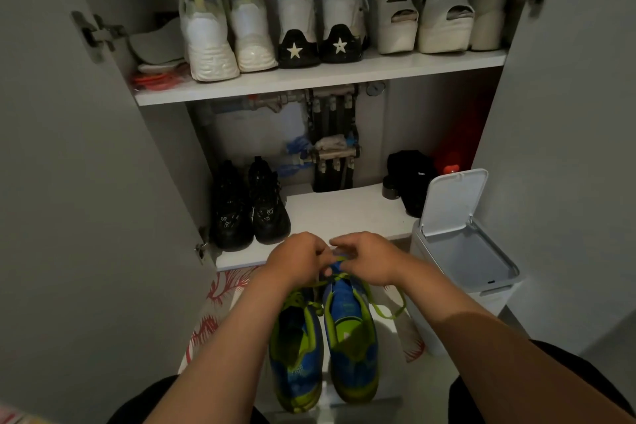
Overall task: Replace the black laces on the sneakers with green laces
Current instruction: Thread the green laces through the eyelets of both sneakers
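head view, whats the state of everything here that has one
left cabinet door, swung open
right cabinet door, swung open
bin lid, flipped up
left sneaker, laced in green
right sneaker, lacing unfinished
green lace, slack, looping off the right sneaker's side
left hand, fingers pinch the green lace
right hand, fingers pinch the green lace

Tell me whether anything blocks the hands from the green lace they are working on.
Nothing visible does. The left hand and right hand both pinch the green lace directly, over the sneaker nearer the bin.
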Demonstrator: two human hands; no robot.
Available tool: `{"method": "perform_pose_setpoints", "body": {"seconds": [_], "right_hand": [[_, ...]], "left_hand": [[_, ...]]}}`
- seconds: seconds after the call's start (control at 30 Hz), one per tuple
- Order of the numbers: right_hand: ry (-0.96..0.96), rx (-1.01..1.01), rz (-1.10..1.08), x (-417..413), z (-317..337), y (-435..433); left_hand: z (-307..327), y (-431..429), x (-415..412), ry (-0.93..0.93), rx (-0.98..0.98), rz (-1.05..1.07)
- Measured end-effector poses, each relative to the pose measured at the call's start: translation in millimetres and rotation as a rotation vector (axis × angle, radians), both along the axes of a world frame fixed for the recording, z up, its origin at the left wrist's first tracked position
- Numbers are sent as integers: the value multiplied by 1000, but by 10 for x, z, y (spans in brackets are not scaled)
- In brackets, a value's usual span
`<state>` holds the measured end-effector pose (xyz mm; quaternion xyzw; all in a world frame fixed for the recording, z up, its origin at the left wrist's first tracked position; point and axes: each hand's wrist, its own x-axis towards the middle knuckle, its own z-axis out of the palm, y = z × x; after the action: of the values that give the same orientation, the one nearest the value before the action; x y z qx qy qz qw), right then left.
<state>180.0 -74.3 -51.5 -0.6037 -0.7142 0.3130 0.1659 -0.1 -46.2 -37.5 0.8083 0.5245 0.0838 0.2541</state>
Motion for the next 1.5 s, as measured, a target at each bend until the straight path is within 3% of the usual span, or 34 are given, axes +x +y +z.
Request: {"method": "perform_pose_setpoints", "body": {"seconds": [0.07,0.3,0.53,0.67,0.8,0.9,1.07,1.2,1.37,1.5], "right_hand": [[103,47,32,-42,-20,32],[165,98,-105,14,-11,161],[59,26,-116,2,-151,242],[184,-64,-56,-18,-166,238],[242,-103,-71,2,-172,230],[179,-124,-84,13,-202,213],[-15,-118,-144,48,-354,201],[-140,-119,-136,-9,-425,190],[-314,-66,-117,-107,-501,159],[-305,-4,-107,-164,-594,134]], "left_hand": [[-14,15,58,0,5,-39],[-94,51,164,-61,-26,-50],[-179,177,110,-1,53,131],[-209,192,85,69,64,96],[-259,201,66,5,10,105],[-314,154,86,-3,-76,93],[-478,57,159,255,-168,92],[-562,14,206,226,-258,127],[-625,21,205,181,-218,197],[-676,16,164,116,-231,242]]}}
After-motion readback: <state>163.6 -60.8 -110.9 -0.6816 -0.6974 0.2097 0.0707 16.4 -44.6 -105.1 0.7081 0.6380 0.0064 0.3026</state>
